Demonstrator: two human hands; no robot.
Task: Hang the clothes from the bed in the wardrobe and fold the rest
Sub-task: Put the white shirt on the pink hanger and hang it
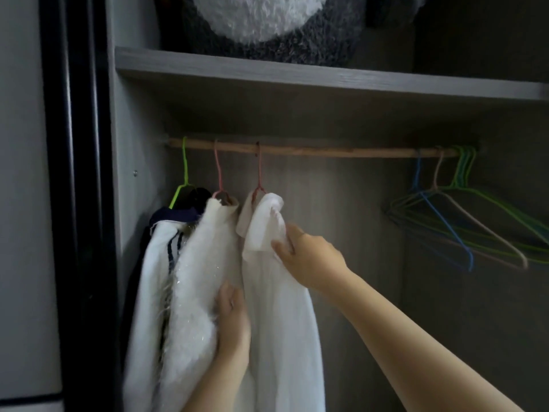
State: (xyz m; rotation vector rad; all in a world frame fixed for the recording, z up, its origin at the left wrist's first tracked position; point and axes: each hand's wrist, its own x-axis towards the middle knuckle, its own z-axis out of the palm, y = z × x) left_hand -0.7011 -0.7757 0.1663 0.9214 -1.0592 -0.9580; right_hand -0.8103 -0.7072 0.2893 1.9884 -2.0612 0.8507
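Wooden rail [312, 150] carries hangers; shelf [297, 75] bears fluffy cushion [261, 22].

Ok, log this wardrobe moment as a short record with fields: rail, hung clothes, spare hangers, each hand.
rail: wooden rail under the shelf
hung clothes: three garments at the left end; striped garment, fluffy white garment, plain white garment
spare hangers: bare bunch of hangers at the right end
left hand: rests on the fluffy white garment
right hand: pinches the plain white garment near its collar
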